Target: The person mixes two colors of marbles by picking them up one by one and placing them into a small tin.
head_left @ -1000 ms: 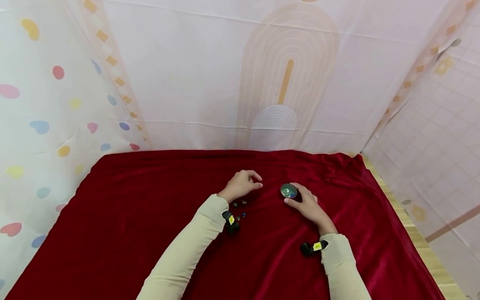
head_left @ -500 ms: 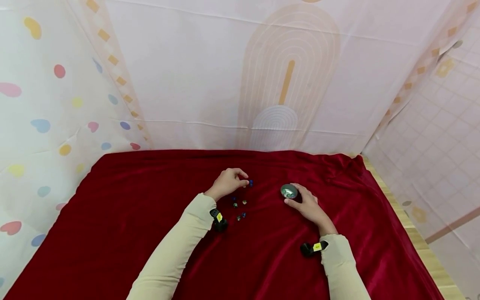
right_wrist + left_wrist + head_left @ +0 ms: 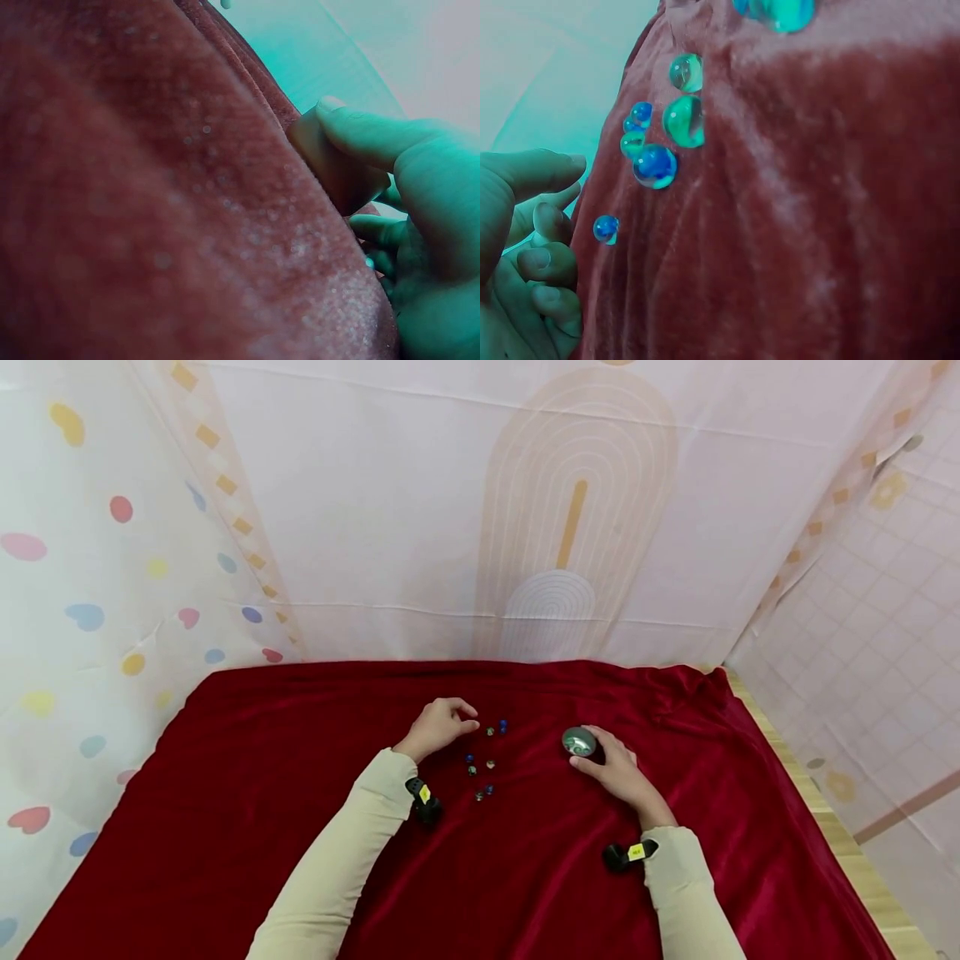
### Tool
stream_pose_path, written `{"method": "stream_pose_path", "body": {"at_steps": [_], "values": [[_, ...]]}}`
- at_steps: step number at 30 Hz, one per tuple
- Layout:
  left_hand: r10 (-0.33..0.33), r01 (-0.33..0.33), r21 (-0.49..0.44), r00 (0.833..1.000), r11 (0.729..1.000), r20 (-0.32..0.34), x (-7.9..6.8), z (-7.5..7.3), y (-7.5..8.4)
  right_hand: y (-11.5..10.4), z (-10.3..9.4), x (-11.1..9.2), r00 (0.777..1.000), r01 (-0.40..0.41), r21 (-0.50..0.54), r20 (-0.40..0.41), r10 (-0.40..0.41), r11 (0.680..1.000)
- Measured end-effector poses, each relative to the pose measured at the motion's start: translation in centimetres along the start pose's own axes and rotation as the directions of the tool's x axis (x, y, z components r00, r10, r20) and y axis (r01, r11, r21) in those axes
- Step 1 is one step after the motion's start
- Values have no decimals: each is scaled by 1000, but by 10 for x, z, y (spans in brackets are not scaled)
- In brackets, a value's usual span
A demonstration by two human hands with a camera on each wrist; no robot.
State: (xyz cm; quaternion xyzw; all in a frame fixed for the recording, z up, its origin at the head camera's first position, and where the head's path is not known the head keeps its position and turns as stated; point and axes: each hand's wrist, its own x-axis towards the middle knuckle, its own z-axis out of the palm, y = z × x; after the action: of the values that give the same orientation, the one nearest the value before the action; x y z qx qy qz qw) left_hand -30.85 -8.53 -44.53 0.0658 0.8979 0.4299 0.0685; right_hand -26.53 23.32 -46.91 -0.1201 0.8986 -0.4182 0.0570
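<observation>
Head, left grip [image 3: 438, 725]: half-open, holding nothing, at 10 o'clock from blue and green glass marbles [image 3: 472, 770] on red velvet cloth [image 3: 262, 802]
Head, right grip [image 3: 617, 770]: curled round shiny grey-green bowl [image 3: 577, 732], marbles' 3 o'clock
Left wrist, marbles: likely hard, slippery; pinch midway up
Right wrist, bowl: probably stiff, light; hold its side

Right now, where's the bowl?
Head view, right of centre: the bowl is gripped by the right hand, to the right of the loose marbles.

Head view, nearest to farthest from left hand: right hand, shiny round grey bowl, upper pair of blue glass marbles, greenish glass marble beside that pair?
1. Greenish glass marble: just right of the left hand.
2. Blue glass marbles: right of that marble.
3. Shiny round grey bowl: farther right.
4. Right hand: farthest right, gripping the bowl.
</observation>
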Motion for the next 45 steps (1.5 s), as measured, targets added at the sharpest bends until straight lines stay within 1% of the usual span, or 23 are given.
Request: {"method": "stream_pose_path", "body": {"at_steps": [4, 10, 19, 27, 35, 45], "values": [[-18, 18, -13, 1000, 1000, 6, -1, -1, -4, 0, 0, 1, 1000, 3, -14, -1, -3, 1000], [-36, 36, -30, 999, 999, 6, -3, -1, -13, 0, 0, 1, 1000, 2, -4, 6, -2, 1000], [-12, 12, -55, 1000, 998, -6, -4, 0, -18, -1, 0, 0, 1000, 9, -12, -2, -9, 1000], [-35, 35, -33, 999, 999, -12, 0, 0, -25, 1, 0, 1, 1000, 12, -12, -1, -12, 1000], [-52, 53, 9, 998, 999, -28, 2, 1, -24, 1, 0, 2, 1000, 11, -16, -2, -11, 1000], [-47, 48, 35, 998, 998, -29, 2, 3, -24, 2, 1, 0, 1000, 6, -8, -3, -6, 1000]]}}
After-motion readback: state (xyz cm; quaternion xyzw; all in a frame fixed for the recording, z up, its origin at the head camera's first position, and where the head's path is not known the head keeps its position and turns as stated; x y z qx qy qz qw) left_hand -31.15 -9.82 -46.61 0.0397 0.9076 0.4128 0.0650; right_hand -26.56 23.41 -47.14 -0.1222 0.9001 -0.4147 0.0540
